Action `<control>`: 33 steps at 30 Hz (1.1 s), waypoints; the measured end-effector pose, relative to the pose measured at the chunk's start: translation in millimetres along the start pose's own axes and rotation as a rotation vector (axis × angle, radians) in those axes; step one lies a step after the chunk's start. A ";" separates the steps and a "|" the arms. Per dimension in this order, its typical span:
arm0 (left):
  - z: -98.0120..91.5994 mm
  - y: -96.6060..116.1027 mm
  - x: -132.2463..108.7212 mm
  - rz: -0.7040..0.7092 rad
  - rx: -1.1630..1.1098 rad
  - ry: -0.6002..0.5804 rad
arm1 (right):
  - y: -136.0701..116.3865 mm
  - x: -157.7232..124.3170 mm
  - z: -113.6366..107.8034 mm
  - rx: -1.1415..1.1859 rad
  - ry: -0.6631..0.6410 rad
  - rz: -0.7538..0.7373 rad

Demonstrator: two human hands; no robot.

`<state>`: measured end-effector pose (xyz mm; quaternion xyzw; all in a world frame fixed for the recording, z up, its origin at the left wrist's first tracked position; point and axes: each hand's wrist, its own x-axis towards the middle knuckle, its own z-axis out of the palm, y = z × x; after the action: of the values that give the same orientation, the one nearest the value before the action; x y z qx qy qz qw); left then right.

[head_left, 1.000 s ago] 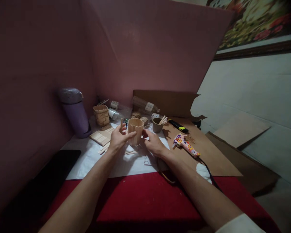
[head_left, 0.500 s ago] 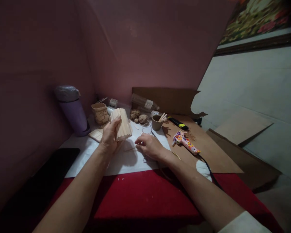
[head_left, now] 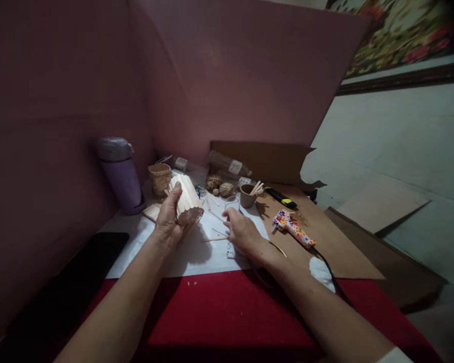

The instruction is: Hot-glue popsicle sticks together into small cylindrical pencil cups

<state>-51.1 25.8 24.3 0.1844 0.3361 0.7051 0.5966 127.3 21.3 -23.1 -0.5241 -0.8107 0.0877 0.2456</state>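
My left hand (head_left: 169, 214) is wrapped round a holder made of craft sticks (head_left: 187, 194) set side by side, raised above the white paper. The holder is tilted, and its brownish end (head_left: 191, 216) faces toward me. Low over the paper, my right hand (head_left: 242, 231) has its fingers bent together; what they pinch, if anything, is too small to make out. Beside those fingers lie a thin stick (head_left: 215, 239) and a loop of twine (head_left: 232, 200).
Twine balls (head_left: 226, 189), a small pot with sticks (head_left: 248, 195) and a clear bottle (head_left: 230, 165) stand behind. On brown cardboard (head_left: 348, 257) lie a flowered glue gun (head_left: 295, 229) and a black-yellow cutter (head_left: 282, 196). At left are a purple tumbler (head_left: 121, 181) and a carved-looking cup (head_left: 160, 179).
My left hand has tipped the craft-stick holder so its end shows more. My right hand has shifted slightly right. The whole view has moved a little.
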 end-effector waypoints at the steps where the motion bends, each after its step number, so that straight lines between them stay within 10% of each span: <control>1: 0.2 -0.2 -1.6 -0.014 0.000 -0.008 | -0.3 0.5 -1.2 0.110 0.083 0.019; 11: -5.8 -14.0 -9.2 -0.342 0.055 -0.403 | -6.9 5.3 -24.2 1.352 0.276 0.042; 33: 2.8 -35.1 -24.5 -0.271 0.272 -0.397 | -15.3 -0.5 -21.2 1.449 0.304 0.047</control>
<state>-18.7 5.1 5.3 0.3509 0.3256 0.5173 0.7094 125.5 11.8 1.2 -0.2543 -0.4951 0.5328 0.6374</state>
